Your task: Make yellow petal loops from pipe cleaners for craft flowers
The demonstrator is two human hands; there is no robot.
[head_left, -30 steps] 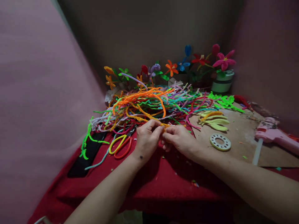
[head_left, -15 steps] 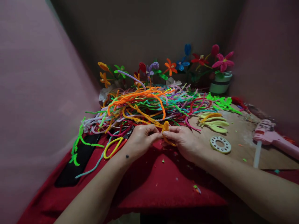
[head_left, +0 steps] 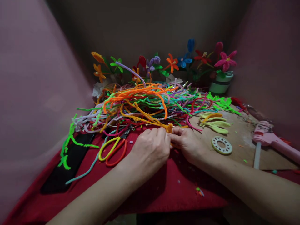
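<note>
My left hand (head_left: 152,145) and my right hand (head_left: 186,140) meet at the near edge of a heap of fuzzy stems (head_left: 145,100). Both are closed on a small orange fuzzy piece (head_left: 169,127), whose looped top sticks up between the fingers. Its lower part is mostly hidden by my left hand, which has its knuckles turned up. Scissors (head_left: 113,150) with one yellow and one red handle lie left of my left hand. Yellow fuzzy petals (head_left: 215,122) rest on a brown board to the right of my right hand.
A white ring with holes (head_left: 221,145) and a pink glue gun (head_left: 267,136) sit on the board (head_left: 243,137). At left is a black phone-like slab (head_left: 70,162) under green stems. Fuzzy flowers (head_left: 172,63) and a pale green pot (head_left: 220,82) stand behind the heap.
My left hand has rolled over and moved right against my right hand, covering more of the orange piece. The scissors are now more exposed, and the view has shifted slightly.
</note>
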